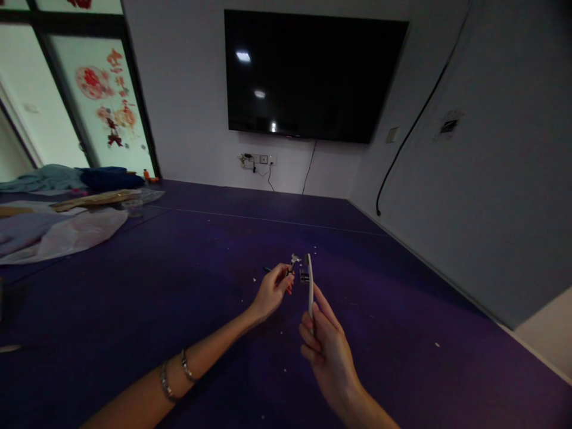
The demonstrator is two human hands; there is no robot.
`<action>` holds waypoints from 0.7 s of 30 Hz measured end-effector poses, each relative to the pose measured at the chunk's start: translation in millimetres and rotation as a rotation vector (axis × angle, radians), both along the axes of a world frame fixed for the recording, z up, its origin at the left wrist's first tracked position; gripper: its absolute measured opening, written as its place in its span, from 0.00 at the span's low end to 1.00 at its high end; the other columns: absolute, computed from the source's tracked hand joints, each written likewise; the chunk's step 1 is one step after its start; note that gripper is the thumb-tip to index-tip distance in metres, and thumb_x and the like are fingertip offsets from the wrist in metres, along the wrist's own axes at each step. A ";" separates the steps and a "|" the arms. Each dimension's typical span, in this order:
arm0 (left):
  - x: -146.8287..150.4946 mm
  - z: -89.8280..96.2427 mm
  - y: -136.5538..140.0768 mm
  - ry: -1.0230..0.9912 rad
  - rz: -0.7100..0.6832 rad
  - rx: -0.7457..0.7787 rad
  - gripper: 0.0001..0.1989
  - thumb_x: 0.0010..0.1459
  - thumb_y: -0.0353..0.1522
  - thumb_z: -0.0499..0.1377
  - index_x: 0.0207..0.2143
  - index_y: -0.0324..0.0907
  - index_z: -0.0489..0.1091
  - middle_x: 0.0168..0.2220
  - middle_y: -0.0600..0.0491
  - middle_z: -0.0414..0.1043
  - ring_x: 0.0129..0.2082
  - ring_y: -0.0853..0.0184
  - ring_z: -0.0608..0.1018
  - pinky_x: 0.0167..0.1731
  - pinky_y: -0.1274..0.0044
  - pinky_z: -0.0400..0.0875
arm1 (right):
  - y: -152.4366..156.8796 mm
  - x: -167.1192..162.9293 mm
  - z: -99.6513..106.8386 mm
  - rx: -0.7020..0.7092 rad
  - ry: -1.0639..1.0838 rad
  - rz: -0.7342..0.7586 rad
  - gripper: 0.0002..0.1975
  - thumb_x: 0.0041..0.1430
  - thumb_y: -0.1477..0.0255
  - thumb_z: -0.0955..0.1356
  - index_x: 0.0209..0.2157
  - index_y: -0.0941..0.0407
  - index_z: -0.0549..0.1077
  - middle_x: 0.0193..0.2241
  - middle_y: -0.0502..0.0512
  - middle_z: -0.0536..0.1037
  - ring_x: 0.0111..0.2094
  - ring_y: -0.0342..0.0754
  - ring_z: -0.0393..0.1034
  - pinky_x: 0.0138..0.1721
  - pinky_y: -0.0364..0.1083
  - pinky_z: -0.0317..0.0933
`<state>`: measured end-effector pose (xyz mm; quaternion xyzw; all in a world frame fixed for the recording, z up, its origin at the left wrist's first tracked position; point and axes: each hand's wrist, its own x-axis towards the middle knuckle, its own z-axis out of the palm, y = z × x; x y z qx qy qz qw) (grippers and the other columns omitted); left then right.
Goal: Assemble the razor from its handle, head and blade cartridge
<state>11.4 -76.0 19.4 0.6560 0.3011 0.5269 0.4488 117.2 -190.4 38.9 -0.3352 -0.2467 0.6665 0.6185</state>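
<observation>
My left hand (271, 292) is closed around a small tool with a silver head (295, 258); its flared head sticks up past the fingertips. Something orange-red shows below these fingers, too small to make out. In my closed right hand (328, 351) a white toothbrush (310, 286) stands almost upright, its bristles facing left towards the silver head. A narrow gap separates brush and tool. Just beside the brush handle is a small black-and-clear piece (304, 276), partly hidden by it. Behind my left hand, a thin greenish item (267, 269) pokes out.
The purple surface (201, 310) carries scattered white bits. Clear plastic bags (84, 232) and folded cloths (111, 178) lie at the left. A black television (313, 77) hangs on the far wall, above sockets and cords. A black cable (413, 125) runs down the right wall.
</observation>
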 end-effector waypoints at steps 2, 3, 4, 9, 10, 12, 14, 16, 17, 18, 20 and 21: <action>0.1 -0.3 -1.4 0.008 -0.009 0.007 0.08 0.55 0.35 0.53 0.34 0.39 0.62 0.25 0.57 0.62 0.23 0.73 0.68 0.24 0.80 0.65 | 1.2 0.1 -1.4 -0.001 0.002 0.006 0.29 0.51 0.64 0.68 0.55 0.47 0.59 0.18 0.42 0.57 0.15 0.33 0.40 0.16 0.37 0.30; 0.0 -0.4 -1.7 0.011 -0.008 0.011 0.08 0.55 0.35 0.53 0.34 0.39 0.62 0.25 0.57 0.62 0.23 0.73 0.68 0.25 0.80 0.65 | 0.2 -0.5 -2.9 -0.009 0.001 0.009 0.29 0.51 0.64 0.68 0.55 0.47 0.59 0.18 0.42 0.57 0.15 0.33 0.39 0.16 0.37 0.30; 0.0 -0.6 -1.6 0.014 -0.005 0.014 0.08 0.55 0.35 0.53 0.34 0.39 0.62 0.25 0.57 0.62 0.23 0.73 0.68 0.25 0.80 0.65 | -1.5 -1.4 -4.6 -0.019 0.001 0.010 0.29 0.51 0.63 0.67 0.55 0.47 0.59 0.18 0.42 0.57 0.15 0.33 0.39 0.16 0.37 0.30; -0.2 -0.5 -0.3 0.039 0.014 0.013 0.08 0.55 0.35 0.53 0.34 0.39 0.62 0.24 0.58 0.62 0.22 0.73 0.68 0.24 0.80 0.65 | -5.7 -0.3 -6.0 -0.014 -0.022 -0.011 0.29 0.51 0.63 0.68 0.55 0.48 0.59 0.18 0.42 0.57 0.15 0.33 0.39 0.16 0.37 0.30; -0.1 -0.3 -0.6 0.044 0.008 0.015 0.08 0.55 0.35 0.53 0.34 0.39 0.62 0.24 0.58 0.62 0.22 0.73 0.68 0.24 0.80 0.65 | -4.1 1.1 -4.7 -0.001 -0.032 -0.024 0.29 0.51 0.63 0.68 0.55 0.48 0.59 0.18 0.42 0.57 0.15 0.33 0.40 0.16 0.37 0.30; 0.2 -0.1 -1.7 0.047 -0.007 0.025 0.08 0.56 0.35 0.52 0.34 0.39 0.62 0.25 0.57 0.62 0.23 0.73 0.68 0.24 0.80 0.65 | -0.3 3.6 -2.1 0.020 -0.050 -0.044 0.29 0.50 0.64 0.68 0.55 0.47 0.60 0.19 0.42 0.58 0.16 0.33 0.41 0.16 0.37 0.31; 0.3 0.0 -2.5 0.045 -0.013 0.033 0.07 0.56 0.35 0.52 0.34 0.39 0.63 0.25 0.57 0.62 0.23 0.73 0.68 0.25 0.80 0.65 | 1.5 4.0 -1.1 0.017 -0.061 -0.037 0.30 0.50 0.64 0.68 0.55 0.47 0.60 0.19 0.42 0.58 0.15 0.33 0.41 0.16 0.37 0.31; 0.2 -0.3 -2.6 0.044 -0.007 0.038 0.07 0.56 0.34 0.52 0.34 0.39 0.63 0.25 0.57 0.62 0.23 0.73 0.68 0.25 0.80 0.65 | 0.1 2.4 -1.9 0.001 -0.070 -0.029 0.31 0.50 0.63 0.68 0.55 0.46 0.59 0.19 0.42 0.60 0.15 0.33 0.42 0.16 0.37 0.31; 0.1 -0.5 -2.4 0.048 -0.003 0.040 0.07 0.56 0.34 0.52 0.35 0.39 0.63 0.25 0.57 0.63 0.23 0.73 0.68 0.25 0.80 0.65 | -1.2 1.4 -2.5 -0.006 -0.073 -0.030 0.31 0.50 0.63 0.68 0.55 0.47 0.59 0.19 0.43 0.60 0.15 0.33 0.42 0.16 0.37 0.31; 0.1 -0.9 -2.2 0.052 0.000 0.040 0.07 0.56 0.34 0.52 0.35 0.39 0.63 0.25 0.57 0.63 0.23 0.73 0.68 0.25 0.80 0.65 | -2.5 0.6 -3.0 -0.011 -0.076 -0.035 0.30 0.50 0.63 0.68 0.55 0.47 0.59 0.19 0.43 0.60 0.15 0.33 0.42 0.16 0.37 0.31; 0.2 -1.6 -2.1 0.059 0.006 0.041 0.07 0.55 0.34 0.52 0.34 0.39 0.63 0.25 0.57 0.63 0.23 0.73 0.68 0.25 0.80 0.65 | -3.5 0.2 -3.1 -0.010 -0.077 -0.050 0.30 0.50 0.62 0.68 0.55 0.46 0.60 0.19 0.43 0.60 0.15 0.33 0.42 0.16 0.37 0.31; 0.3 -1.9 -2.3 0.060 0.008 0.041 0.07 0.55 0.34 0.52 0.34 0.39 0.63 0.26 0.57 0.63 0.23 0.73 0.68 0.24 0.80 0.65 | -3.0 0.7 -2.8 -0.005 -0.075 -0.057 0.29 0.49 0.63 0.69 0.54 0.46 0.61 0.19 0.42 0.60 0.15 0.33 0.42 0.16 0.37 0.32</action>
